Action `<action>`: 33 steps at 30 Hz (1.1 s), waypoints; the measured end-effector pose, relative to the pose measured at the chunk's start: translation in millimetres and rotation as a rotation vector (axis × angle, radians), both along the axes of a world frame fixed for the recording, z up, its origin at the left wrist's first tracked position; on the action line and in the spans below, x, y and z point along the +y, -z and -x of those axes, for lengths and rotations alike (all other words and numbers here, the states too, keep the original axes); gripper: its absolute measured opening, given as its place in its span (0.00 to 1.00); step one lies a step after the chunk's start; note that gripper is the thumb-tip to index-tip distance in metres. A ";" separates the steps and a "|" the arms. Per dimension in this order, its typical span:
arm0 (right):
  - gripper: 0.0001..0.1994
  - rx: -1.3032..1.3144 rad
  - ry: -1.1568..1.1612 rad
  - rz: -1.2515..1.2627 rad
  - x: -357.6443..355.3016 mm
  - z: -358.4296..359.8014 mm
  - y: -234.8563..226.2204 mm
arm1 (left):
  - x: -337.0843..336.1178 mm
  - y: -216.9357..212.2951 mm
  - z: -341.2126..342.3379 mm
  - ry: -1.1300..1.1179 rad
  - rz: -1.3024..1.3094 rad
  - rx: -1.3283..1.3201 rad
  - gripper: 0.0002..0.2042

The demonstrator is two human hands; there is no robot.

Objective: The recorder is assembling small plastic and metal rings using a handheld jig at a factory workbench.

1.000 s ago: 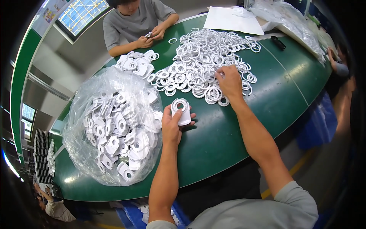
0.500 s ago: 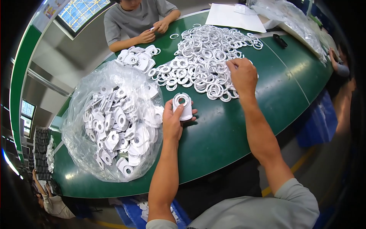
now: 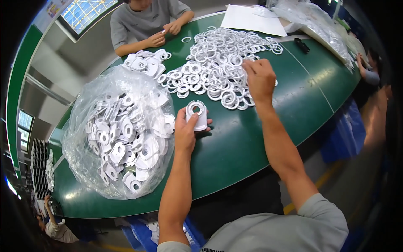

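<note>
A white plastic plate with a round collar and hole (image 3: 201, 122) lies in my left hand (image 3: 184, 132), thumb across its front and fingers behind. The hand is held above the near part of the green table. Over the right side of a large heap of white rings (image 3: 218, 52), my right hand (image 3: 261, 80) is closed, with thumb and forefinger pinched together at the rings. What lies between those fingertips, if anything, is hidden. Left of my left hand stands a clear plastic bag (image 3: 77, 138), filled with many similar white plates (image 3: 119, 151).
Across the green table (image 3: 235, 147), a person in grey (image 3: 142, 27) handles a small part beside a smaller pile of white plates (image 3: 145, 63). A white sheet (image 3: 252, 21), a black object (image 3: 301, 45) and plastic wrap (image 3: 310, 21) lie at the far right.
The whole view has shifted a little, so everything sits slightly further left. My left hand still holds the plate, and my right hand stays pinched at the ring heap.
</note>
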State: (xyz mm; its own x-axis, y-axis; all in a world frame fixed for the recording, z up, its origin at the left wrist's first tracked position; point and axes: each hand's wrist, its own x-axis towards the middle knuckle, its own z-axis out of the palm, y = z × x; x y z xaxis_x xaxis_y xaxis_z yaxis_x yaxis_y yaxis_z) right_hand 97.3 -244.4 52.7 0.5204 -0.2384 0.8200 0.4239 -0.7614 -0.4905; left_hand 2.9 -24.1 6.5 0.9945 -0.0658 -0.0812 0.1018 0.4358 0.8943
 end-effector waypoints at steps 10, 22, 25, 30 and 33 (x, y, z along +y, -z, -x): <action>0.07 0.417 0.001 0.082 -13.5 4.6 -3.9 | 1.1 -4.9 -1.3 -0.001 -0.031 0.006 0.14; 0.10 0.614 -0.529 -0.572 0.0 16.4 -3.4 | 0.0 -2.2 -4.2 0.020 0.017 -0.027 0.16; 0.14 0.704 -0.783 -0.692 12.3 16.2 13.0 | 0.5 -2.1 -3.7 0.020 0.008 -0.027 0.16; 0.14 0.807 -0.849 -0.792 36.0 33.1 9.1 | 3.8 -2.2 -1.8 0.014 0.001 -0.031 0.19; 0.12 0.803 -0.827 -0.831 51.4 36.5 23.3 | 3.8 -0.9 -2.6 0.006 0.081 -0.038 0.16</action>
